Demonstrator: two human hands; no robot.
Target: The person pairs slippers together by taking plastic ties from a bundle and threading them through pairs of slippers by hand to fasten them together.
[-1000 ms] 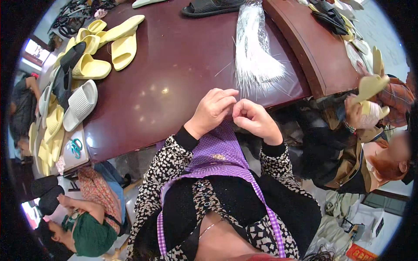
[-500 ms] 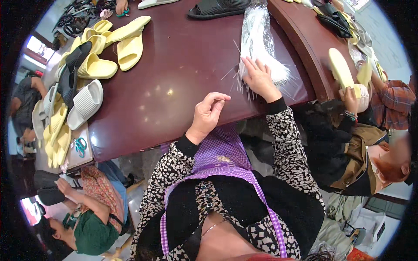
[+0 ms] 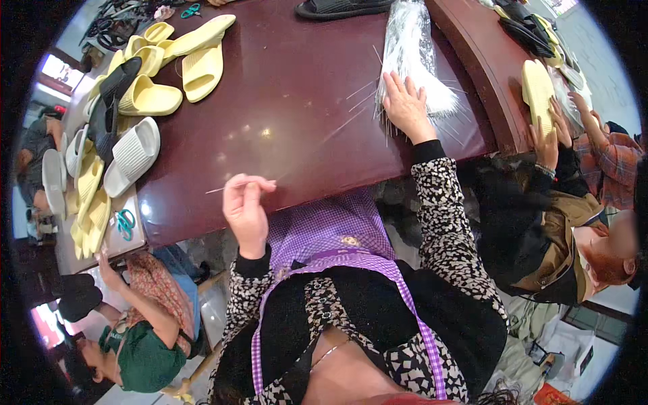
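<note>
A clear plastic bag point(image 3: 410, 20) lies on the table to the right, with a bundle of thin white plastic strands point(image 3: 440, 96) fanning out of its near end. My right hand point(image 3: 408, 111) rests on the left side of that bundle, palm down, fingers stretched and apart. Farther left, above the table's near edge, my left hand point(image 3: 245, 210) is closed in a pinch. One thin white strand point(image 3: 214, 191) sticks out to the left from its fingers. Several loose strands point(image 3: 361, 94) stray over the tabletop left of the bundle.
Yellow slide sandals point(image 3: 204, 71), a grey pair's sandal point(image 3: 133, 155) and black ones pile up at the left. Teal scissors point(image 3: 125, 224) lie near the left corner. A black sandal point(image 3: 344, 8) is at the far edge. A raised wooden border point(image 3: 466, 61) bounds the right. Co-workers sit on both sides.
My left hand has moved left and nearer me, away from the bundle, with a strand showing in its pinch. My right hand has stayed at the bundle, which appears slightly farther right.
</note>
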